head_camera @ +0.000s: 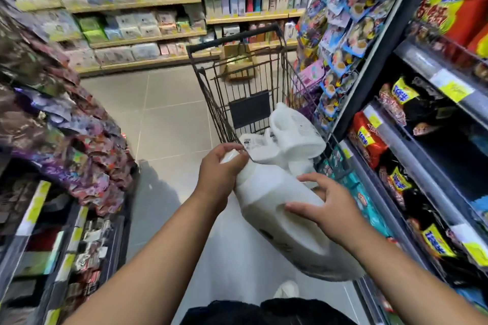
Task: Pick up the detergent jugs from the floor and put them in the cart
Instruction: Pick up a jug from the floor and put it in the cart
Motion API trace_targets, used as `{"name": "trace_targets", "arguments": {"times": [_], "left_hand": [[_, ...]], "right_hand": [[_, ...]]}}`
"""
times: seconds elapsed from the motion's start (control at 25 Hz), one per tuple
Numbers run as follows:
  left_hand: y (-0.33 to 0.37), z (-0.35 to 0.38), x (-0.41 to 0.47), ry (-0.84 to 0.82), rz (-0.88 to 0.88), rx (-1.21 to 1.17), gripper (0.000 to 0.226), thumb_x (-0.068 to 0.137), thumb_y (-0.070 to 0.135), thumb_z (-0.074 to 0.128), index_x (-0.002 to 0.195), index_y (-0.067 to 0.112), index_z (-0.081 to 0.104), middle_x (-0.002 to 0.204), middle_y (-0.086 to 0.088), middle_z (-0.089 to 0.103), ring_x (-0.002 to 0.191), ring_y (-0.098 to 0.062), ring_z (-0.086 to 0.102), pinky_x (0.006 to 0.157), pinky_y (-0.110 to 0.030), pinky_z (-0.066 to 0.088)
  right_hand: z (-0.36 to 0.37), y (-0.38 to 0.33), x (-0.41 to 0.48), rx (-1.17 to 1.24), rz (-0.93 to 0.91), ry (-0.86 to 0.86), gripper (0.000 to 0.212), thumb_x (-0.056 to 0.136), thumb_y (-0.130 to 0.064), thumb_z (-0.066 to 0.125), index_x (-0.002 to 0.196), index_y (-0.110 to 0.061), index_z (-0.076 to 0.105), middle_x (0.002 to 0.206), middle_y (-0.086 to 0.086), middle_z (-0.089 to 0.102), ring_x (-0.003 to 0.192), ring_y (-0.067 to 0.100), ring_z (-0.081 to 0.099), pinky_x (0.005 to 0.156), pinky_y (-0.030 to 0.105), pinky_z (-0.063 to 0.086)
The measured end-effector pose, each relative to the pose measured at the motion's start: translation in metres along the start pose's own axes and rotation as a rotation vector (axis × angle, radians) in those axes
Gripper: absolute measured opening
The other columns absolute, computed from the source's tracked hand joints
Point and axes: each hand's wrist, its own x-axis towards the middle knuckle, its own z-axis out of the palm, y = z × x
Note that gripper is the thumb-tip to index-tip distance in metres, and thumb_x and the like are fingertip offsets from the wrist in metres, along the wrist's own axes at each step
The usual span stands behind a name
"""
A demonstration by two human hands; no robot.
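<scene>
I hold a large white detergent jug [285, 221] tilted in the air, its neck toward the black wire cart [237, 79]. My left hand [220, 171] is closed around the jug's cap and neck. My right hand [327, 208] rests with spread fingers on the jug's side and steadies it. Inside the cart lie two more white jugs: one [295, 126] leaning against the cart's right side, another [260, 149] flat beneath it with a barcode label facing up. The held jug's neck is right at the cart's near end.
The aisle is narrow. Snack shelves [412, 140] stand close on the right, with hanging packets [340, 34] above the cart. A rack of packets [60, 126] crowds the left. Grey tiled floor [169, 113] lies open left of the cart. A cardboard box [237, 60] sits beyond it.
</scene>
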Motion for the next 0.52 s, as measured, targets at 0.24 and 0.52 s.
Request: {"name": "trace_targets", "arguments": {"times": [0.24,0.52], "left_hand": [[0.023,0.048,0.101,-0.02,-0.012,0.038,0.01,0.078,0.019,0.075,0.086,0.023,0.07,0.098,-0.01,0.072,0.082,-0.021,0.065,0.065,-0.03,0.053],[0.03,0.097,0.238,-0.174,-0.063,0.116,0.01,0.085,0.016,0.071,0.092,0.022,0.07,0.101,-0.005,0.072,0.088,-0.018,0.066,0.06,-0.022,0.05]], "right_hand": [[-0.036,-0.011,0.11,-0.034,0.036,-0.001,0.047,0.053,-0.04,0.092,0.089,-0.05,0.063,0.089,0.002,0.071,0.082,0.021,0.066,0.075,0.035,0.053],[-0.043,-0.01,0.223,0.017,0.171,0.08,0.049,0.057,-0.034,0.092,0.094,-0.047,0.062,0.091,0.013,0.071,0.085,0.033,0.067,0.078,0.048,0.056]]}}
